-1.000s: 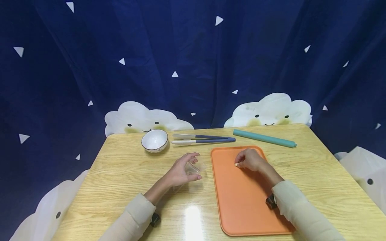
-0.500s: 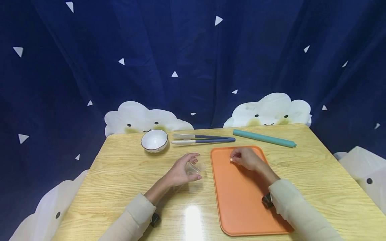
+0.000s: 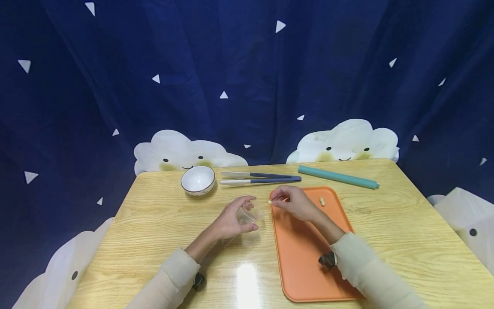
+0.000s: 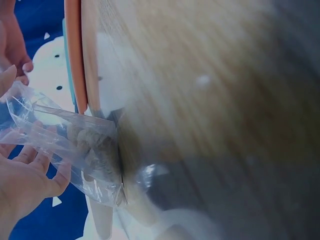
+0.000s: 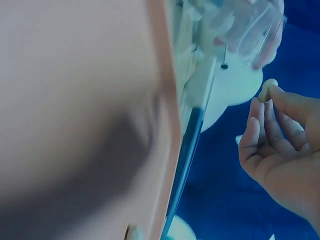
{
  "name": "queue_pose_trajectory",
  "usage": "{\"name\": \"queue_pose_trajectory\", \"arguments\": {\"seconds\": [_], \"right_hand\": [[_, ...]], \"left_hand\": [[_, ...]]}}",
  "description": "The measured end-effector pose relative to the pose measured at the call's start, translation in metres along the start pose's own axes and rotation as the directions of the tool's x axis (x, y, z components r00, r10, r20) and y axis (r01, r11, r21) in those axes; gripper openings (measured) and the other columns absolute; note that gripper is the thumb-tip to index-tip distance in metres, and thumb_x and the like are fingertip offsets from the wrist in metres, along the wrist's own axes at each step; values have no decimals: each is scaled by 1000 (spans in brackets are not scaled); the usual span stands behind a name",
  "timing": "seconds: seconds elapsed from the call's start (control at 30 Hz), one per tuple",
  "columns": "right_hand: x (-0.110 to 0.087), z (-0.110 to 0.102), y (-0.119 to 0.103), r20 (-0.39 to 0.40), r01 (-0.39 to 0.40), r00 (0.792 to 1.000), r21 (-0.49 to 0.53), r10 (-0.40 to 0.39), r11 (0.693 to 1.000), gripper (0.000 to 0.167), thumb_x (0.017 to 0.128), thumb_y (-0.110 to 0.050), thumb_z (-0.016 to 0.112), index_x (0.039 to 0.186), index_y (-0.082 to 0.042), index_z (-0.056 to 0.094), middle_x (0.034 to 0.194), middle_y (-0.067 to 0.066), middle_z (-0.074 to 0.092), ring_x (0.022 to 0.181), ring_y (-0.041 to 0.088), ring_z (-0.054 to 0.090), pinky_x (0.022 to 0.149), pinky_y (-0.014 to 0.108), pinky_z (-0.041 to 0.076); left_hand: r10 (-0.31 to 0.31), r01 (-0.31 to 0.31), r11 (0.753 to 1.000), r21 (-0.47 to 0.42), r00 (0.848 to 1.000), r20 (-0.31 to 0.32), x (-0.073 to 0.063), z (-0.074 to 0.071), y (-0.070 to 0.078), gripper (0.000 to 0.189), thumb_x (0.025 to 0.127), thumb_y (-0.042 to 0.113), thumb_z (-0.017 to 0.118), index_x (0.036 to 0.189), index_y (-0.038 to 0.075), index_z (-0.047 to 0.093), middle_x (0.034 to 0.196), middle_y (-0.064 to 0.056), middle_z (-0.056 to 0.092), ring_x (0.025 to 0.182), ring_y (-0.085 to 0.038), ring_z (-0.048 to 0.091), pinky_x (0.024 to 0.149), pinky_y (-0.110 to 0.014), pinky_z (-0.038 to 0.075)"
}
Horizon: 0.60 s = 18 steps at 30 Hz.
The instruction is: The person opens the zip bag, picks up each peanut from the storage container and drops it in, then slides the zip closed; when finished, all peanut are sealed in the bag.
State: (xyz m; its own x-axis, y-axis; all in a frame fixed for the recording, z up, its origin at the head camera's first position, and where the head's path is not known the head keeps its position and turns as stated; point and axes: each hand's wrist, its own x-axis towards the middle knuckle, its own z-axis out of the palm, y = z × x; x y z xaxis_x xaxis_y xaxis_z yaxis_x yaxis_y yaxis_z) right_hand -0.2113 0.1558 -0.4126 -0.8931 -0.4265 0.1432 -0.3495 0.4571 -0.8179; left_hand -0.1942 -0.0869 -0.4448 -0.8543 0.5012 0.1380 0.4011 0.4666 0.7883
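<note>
A dark blue curtain [image 3: 247,86], printed with white triangles and smiling clouds, hangs behind a pale wood-grain worktop [image 3: 154,231]. Along the far part of the worktop lie a white bowl [image 3: 198,192] with a dark rim, a pair of blue-and-white tongs [image 3: 266,180] and a teal rod [image 3: 338,177]; none of them is being touched. Nearer the person, to the right, sits an orange tray [image 3: 301,266]. The person's right hand [image 3: 293,202] is narrowed to a pinch, a small pale piece [image 5: 268,89] like a nut between thumb and fingertips, at the tray's left rim. To the left of the tray, the left hand [image 3: 231,218] holds a clear plastic bag [image 4: 75,160], its thumb and fingers curved widely apart around the upper part. Beige lumps [image 4: 97,145] already show inside the bag, too blurred to count. One similar oblong piece [image 3: 322,201] rests near the tray's far right corner. The step in hand looks like a transfer from tray to bag: the pinched piece is near the bag but apart from it. The next move seems to call for the right hand to cross the small gap, bring the piece over the mouth and release it, while the left hand keeps the thin plastic spread. The remaining piece on the tray would then likely need the same treatment.
</note>
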Motion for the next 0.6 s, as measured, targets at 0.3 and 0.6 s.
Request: {"name": "queue_pose_trajectory", "arguments": {"seconds": [0.3,0.6], "right_hand": [[6,24,-17,35,50,998,-2,-50,999,6,88,-14,66,88,-9,69,85,2,68,75,8,58,64,21,49],[2,17,-18,23,26,999,15,-26,1000,11,88,-19,67,91,-9,71,87,3,71,78,9,60,70,23,50]], "left_hand": [[-4,4,1000,6,1000,5,0,-1,0,76,74,30,79,139,16,43,124,-13,58,114,-30,55,99,-54,39],[-11,11,1000,0,1000,1,-1,-1,1,77,74,29,79,140,17,42,124,-10,59,115,-29,55,99,-53,40]]}}
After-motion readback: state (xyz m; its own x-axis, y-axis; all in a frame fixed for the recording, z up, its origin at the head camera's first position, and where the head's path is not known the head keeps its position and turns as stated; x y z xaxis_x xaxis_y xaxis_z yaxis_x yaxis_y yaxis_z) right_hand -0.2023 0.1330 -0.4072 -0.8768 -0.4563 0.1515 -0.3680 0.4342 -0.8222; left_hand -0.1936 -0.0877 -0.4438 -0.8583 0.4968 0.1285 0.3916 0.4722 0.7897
